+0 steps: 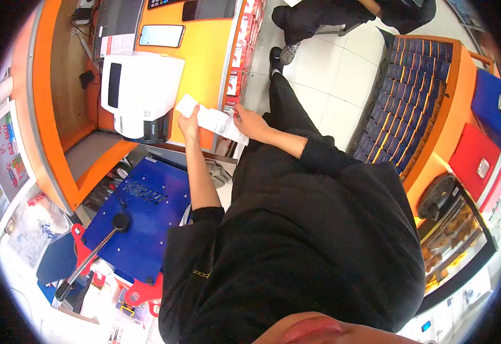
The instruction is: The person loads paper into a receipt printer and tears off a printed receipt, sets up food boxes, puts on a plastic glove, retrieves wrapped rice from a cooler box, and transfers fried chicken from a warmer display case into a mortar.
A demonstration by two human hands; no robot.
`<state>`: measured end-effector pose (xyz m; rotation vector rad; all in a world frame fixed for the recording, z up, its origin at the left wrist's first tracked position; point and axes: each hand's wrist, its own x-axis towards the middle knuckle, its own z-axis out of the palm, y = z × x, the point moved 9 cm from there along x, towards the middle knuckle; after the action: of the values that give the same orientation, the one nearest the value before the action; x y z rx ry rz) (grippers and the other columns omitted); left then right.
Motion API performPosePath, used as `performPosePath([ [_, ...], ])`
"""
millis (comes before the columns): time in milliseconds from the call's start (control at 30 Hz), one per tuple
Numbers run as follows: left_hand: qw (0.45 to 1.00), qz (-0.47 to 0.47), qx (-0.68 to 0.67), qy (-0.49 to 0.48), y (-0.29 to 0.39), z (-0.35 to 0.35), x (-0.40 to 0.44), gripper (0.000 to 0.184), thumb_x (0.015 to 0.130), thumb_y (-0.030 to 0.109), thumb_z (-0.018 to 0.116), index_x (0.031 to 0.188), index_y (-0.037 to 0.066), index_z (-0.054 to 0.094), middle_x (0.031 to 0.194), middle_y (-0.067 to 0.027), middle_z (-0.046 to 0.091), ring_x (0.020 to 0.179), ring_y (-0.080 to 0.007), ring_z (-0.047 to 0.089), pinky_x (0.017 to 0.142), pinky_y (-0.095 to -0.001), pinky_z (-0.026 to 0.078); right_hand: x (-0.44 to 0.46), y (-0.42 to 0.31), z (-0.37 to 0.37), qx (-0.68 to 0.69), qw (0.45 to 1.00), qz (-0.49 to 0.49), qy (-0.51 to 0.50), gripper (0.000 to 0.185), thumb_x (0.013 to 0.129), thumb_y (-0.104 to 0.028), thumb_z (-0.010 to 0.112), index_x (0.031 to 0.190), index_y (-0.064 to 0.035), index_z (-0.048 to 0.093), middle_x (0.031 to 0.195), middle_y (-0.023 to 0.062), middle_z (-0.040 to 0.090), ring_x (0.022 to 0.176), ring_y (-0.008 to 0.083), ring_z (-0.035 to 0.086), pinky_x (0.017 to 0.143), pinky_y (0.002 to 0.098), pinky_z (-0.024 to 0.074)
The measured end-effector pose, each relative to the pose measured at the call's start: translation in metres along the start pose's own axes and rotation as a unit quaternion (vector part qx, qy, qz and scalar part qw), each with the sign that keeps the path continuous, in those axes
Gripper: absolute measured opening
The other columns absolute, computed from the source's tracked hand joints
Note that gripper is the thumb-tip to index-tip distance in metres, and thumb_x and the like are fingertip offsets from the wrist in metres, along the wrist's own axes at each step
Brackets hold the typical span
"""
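A long white paper strip with faint print is stretched between my two hands, over the edge of the orange counter. My left hand is closed on its left part, with the thumb on top. At the strip's right part, my right hand has its fingers closed on the paper. Just left of my left hand stands a white printer with a dark slot. Behind the printer lies a phone with a lit screen.
A blue machine with a black-knobbed lever stands at the lower left. Rows of dark boxes fill an orange-framed rack on the right. Another person's dark-clothed legs show at the top. Red-and-white boxes line the counter's side.
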<state>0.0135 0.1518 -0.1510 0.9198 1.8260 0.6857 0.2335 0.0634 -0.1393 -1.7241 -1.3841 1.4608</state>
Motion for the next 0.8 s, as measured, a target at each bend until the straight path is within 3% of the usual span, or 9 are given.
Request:
performPosePath([
  [100, 0.994, -0.014, -0.103, -0.011, -0.018, 0.001, -0.016, 0.028, 0.080, 0.009, 0.074, 0.101, -0.006, 0.064, 0.096, -0.0090, 0.068, 0.085, -0.0154, 0.063, 0.077, -0.0306, 0.049, -0.002, 0.009, 0.007, -0.030, 0.997, 0.037, -0.061, 0.034, 0.090, -0.023, 0.051, 0.114, -0.0023, 0.041, 0.086, 0.0281, 0.063, 0.083, 0.0447, 0.061, 0.074, 0.0529, 0.0466],
  [233, 0.996, -0.020, -0.081, -0.014, -0.027, 0.003, -0.030, 0.029, 0.080, 0.010, 0.073, 0.103, -0.006, 0.064, 0.097, -0.0086, 0.067, 0.085, -0.0147, 0.063, 0.076, -0.0292, 0.049, -0.010, 0.013, 0.013, -0.085, 0.988, 0.051, -0.120, 0.035, 0.091, -0.029, 0.047, 0.114, -0.0017, 0.048, 0.088, 0.0273, 0.064, 0.083, 0.0436, 0.062, 0.077, 0.0524, 0.0474],
  [433, 0.989, -0.005, -0.147, -0.018, -0.026, 0.008, -0.034, 0.027, 0.082, 0.007, 0.071, 0.104, -0.005, 0.063, 0.098, -0.0080, 0.066, 0.086, -0.0155, 0.063, 0.077, -0.0292, 0.049, -0.024, 0.020, 0.025, -0.101, 0.985, 0.023, -0.135, 0.035, 0.092, -0.030, 0.043, 0.102, -0.0004, 0.059, 0.090, 0.0245, 0.065, 0.085, 0.0424, 0.062, 0.079, 0.0512, 0.0479],
  [800, 0.968, -0.007, -0.252, 0.001, -0.042, 0.011, -0.041, 0.021, 0.088, 0.012, 0.066, 0.103, -0.002, 0.062, 0.094, -0.0079, 0.067, 0.078, -0.0174, 0.065, 0.067, -0.0307, 0.052, -0.048, 0.029, 0.038, -0.149, 0.969, 0.036, -0.196, 0.034, 0.091, -0.030, 0.044, 0.101, -0.0024, 0.061, 0.096, 0.0217, 0.065, 0.090, 0.0395, 0.062, 0.081, 0.0491, 0.0484],
])
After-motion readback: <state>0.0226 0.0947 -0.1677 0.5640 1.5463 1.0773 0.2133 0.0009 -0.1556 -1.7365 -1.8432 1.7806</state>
